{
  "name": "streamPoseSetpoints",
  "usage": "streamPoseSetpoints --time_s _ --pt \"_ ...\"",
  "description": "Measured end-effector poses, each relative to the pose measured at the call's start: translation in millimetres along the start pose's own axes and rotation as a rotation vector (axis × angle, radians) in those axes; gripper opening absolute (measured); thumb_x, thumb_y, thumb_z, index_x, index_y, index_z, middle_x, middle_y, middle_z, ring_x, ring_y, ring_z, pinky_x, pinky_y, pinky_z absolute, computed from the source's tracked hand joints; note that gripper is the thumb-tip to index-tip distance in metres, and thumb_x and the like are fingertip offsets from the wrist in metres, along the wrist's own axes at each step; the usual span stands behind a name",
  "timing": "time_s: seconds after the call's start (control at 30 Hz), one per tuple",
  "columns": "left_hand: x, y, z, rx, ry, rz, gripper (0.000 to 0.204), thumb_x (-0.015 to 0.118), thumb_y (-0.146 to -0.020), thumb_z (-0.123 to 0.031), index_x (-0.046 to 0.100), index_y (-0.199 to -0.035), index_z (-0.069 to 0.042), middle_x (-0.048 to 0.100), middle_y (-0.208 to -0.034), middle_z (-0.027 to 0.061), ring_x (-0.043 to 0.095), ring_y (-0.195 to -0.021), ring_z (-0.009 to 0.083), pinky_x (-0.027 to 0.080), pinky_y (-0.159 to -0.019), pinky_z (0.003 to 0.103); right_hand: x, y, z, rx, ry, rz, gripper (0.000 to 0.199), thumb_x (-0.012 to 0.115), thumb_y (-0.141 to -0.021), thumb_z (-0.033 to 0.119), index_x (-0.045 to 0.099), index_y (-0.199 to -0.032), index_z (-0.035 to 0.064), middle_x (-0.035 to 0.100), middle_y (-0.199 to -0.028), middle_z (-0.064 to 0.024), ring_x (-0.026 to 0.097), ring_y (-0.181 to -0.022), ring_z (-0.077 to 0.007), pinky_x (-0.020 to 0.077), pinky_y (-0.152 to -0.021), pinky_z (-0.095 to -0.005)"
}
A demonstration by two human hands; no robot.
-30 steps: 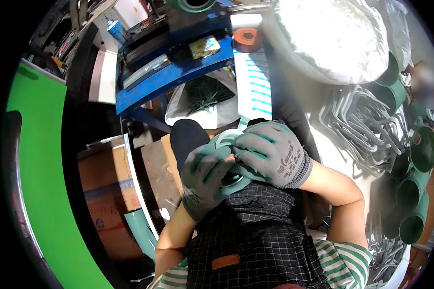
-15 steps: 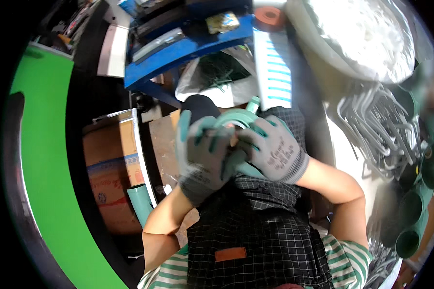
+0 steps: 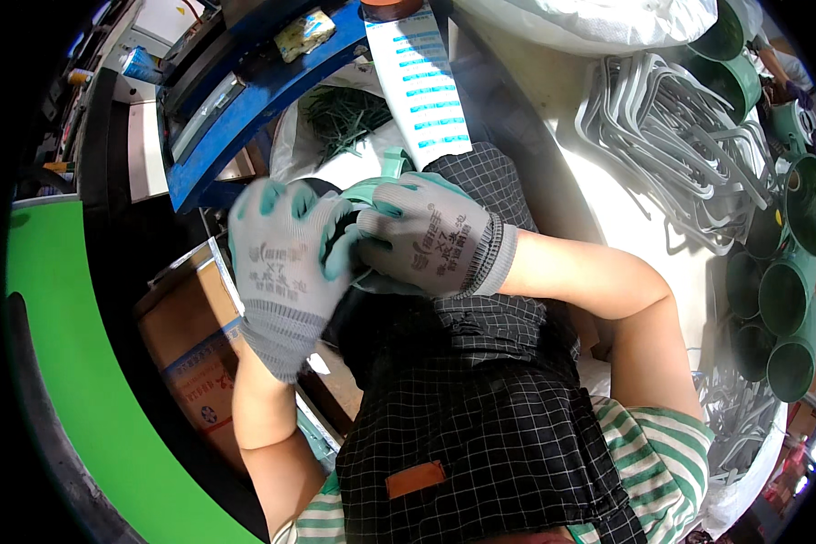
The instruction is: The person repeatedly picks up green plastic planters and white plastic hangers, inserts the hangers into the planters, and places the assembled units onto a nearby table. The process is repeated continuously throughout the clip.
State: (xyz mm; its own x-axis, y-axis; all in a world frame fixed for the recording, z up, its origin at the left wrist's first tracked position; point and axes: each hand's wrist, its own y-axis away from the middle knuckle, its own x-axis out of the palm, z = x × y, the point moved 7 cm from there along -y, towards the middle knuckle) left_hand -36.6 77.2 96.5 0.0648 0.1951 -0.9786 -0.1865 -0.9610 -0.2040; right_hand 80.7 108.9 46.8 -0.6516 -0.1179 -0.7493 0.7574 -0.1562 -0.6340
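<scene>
Best to steady the pale-green, curved, plastic-looking piece (image 3: 363, 189) above the black-checked lap (image 3: 485, 326), gripped in the curled, grey-knit-gloved right hand (image 3: 431, 231), guiding lightly with the half-curled, matching-gloved left hand (image 3: 286, 240), can't tell if holding anything tbh.

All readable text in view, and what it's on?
I won't transcribe wording or brands, only locate it:
Left glove: dark lettering across the back.
Right glove: dark lettering across the back.
White sheet with blue bars: print too small to read.
Cardboard box: print below a blue band, too small to read.
</scene>
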Motion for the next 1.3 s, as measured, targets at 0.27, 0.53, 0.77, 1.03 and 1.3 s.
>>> streamPoseSetpoints --time_s 0.27,0.53,0.77,1.03,1.3 --pt "5 -21 -8 0.388 0.098 0.060 0.027 0.075 -0.062 -0.010 0.064 -0.086 -0.011 0.061 -0.110 0.0080 0.058 -0.116 0.0338 0.047 -0.104 0.053 8 10 4 0.035 -0.078 0.085 0.019 0.073 -0.089 0.033 0.076 -0.099 0.0168 0.065 -0.115 -0.0027 0.062 -0.111 -0.0230 0.0537 -0.095 -0.0383" --pt "9 -4 0 0.279 0.100 -0.002 0.028 0.076 -0.068 -0.012 0.064 -0.093 -0.010 0.066 -0.100 0.0106 0.065 -0.090 0.0342 0.052 -0.078 0.046 -19 -1 -16 0.178 -0.481 0.194 0.039 0.079 -0.086 0.024 0.070 -0.121 0.0108 0.066 -0.125 -0.0074 0.064 -0.115 -0.0271 0.0527 -0.102 -0.0398" --pt "31 -51 75 -0.132 0.795 -0.190 0.021 0.076 -0.091 -0.007 0.074 -0.112 -0.003 0.074 -0.111 0.0111 0.070 -0.101 0.0205 0.054 -0.091 0.034 35 75 -243 1.177 -0.755 -0.200 0.038 0.064 -0.100 0.016 0.057 -0.135 -0.0006 0.071 -0.122 -0.0138 0.067 -0.109 -0.0202 0.0562 -0.092 -0.0374" --pt "126 -198 100 -0.025 0.321 -0.387 0.031 0.081 -0.083 -0.033 0.075 -0.107 -0.013 0.068 -0.117 0.0072 0.062 -0.114 0.0310 0.047 -0.103 0.047 103 37 -328 1.136 -1.373 -0.454 0.048 0.069 -0.088 -0.003 0.063 -0.136 0.0031 0.072 -0.115 -0.0137 0.070 -0.104 -0.0233 0.0599 -0.090 -0.0351" --pt "168 -234 110 -0.130 0.180 -0.237 0.028 0.076 -0.086 -0.042 0.076 -0.105 -0.020 0.065 -0.114 0.0064 0.058 -0.117 0.0287 0.041 -0.106 0.047 100 36 -341 1.132 -0.777 -0.303 0.079 0.079 -0.074 -0.009 0.047 -0.145 0.0016 0.067 -0.110 -0.0093 0.067 -0.091 -0.0224 0.0575 -0.079 -0.0364"
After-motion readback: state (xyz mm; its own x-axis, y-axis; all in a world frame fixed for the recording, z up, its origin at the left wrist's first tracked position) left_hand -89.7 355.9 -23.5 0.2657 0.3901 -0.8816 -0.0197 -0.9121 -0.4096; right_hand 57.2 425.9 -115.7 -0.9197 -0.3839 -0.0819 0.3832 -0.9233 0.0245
